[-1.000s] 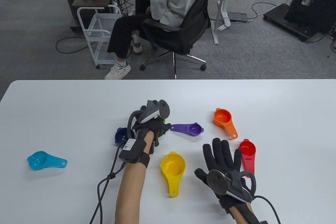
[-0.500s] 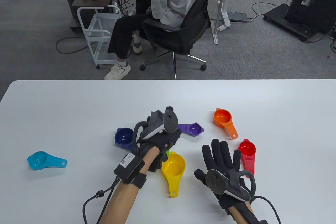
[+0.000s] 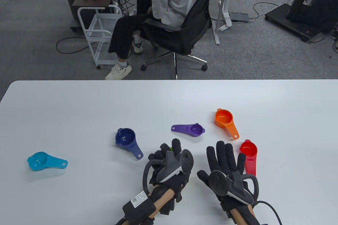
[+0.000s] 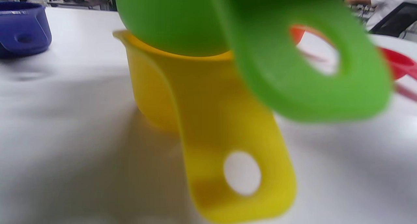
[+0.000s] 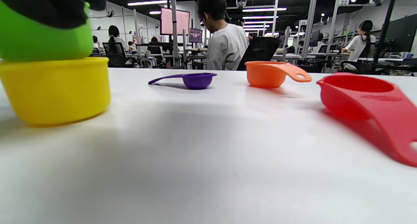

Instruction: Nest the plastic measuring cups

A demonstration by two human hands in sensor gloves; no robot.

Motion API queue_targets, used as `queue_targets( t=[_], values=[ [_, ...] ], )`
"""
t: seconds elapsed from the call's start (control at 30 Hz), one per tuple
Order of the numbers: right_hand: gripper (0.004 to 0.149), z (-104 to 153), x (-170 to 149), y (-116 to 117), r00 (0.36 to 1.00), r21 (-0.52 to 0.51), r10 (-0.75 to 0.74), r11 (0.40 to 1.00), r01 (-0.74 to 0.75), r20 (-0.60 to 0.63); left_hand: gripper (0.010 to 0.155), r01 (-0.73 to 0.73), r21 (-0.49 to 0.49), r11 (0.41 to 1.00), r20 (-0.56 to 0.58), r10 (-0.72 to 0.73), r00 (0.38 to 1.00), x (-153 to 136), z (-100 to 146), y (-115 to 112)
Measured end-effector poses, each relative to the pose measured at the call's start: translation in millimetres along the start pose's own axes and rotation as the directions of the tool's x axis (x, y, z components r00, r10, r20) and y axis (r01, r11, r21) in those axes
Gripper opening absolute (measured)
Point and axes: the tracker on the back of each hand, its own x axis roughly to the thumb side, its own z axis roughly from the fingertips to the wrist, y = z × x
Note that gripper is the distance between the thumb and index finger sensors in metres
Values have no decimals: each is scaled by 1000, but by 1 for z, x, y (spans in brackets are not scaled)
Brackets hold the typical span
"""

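My left hand (image 3: 169, 152) holds a green measuring cup (image 4: 182, 22) from above, its bowl set in the mouth of the yellow cup (image 4: 195, 97). The green handle lies above the yellow handle. In the table view my left hand hides the yellow cup and only a sliver of the green cup (image 3: 171, 149) shows. The right wrist view shows the green cup (image 5: 42, 38) on top of the yellow cup (image 5: 55, 90), with gloved fingers (image 5: 49, 6) on the green one. My right hand (image 3: 224, 153) lies flat and open on the table, holding nothing, just right of my left hand.
Loose cups stand on the white table (image 3: 79, 109): dark blue (image 3: 126, 138), light blue (image 3: 39, 161) far left, small purple (image 3: 194, 130), orange (image 3: 224, 120), and red (image 3: 248, 149) right beside my right hand's fingers.
My left hand has carried the green cup from beside the dark blue cup back toward me and over the yellow cup, now covering it. My right hand has barely moved.
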Motion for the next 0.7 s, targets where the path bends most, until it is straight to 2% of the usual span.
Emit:
queue_targets(
  t=[0.3, 0.7],
  values=[
    [84, -1, 0, 0, 1000, 17, 5, 1000, -5, -8, 92, 9, -67, 998, -20, -10, 1000, 1, -16, -19],
    [83, -2, 3, 0, 1000, 34, 12, 999, -12, -3, 95, 20, -80, 997, -26, -22, 999, 0, -20, -26]
  ],
)
